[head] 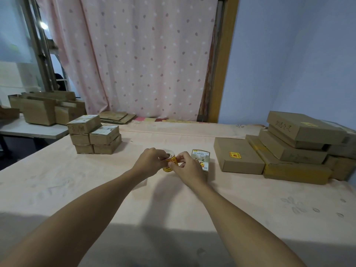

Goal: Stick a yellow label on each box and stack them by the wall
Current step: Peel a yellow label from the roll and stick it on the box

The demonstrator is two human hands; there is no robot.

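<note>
**Fig.: peeling one label off the roll (head view).** The L hand is gripping the label roll w/ curled fingers, holding it just above the cloth-covered table. The R hand is pinching at the roll's free end w/ thumb and forefinger, the other fingers loosely bent. Whether a label edge is already lifted cannot be told, as the fingers are hiding it.

The next box, a small box w/ a white printed slip on top, is lying just beside the R hand, between the hands and the stack by the wall. At the stack's front a flat box is already carrying a yellow label. A pile of small boxes is waiting on the far L of the table, well apart from both.

*Doing it well (judgement):*
- L hand should be keeping the roll steady so it is not unwinding while the R is pulling.
- Lift a corner first, then peel slowly along the backing; a fast tug is likely to be tearing or curling the label.
- Touch the adhesive side as little as poss.
- Land the label on bare cardboard, not over the white slip, and press from one edge across to avoid creases.
</note>
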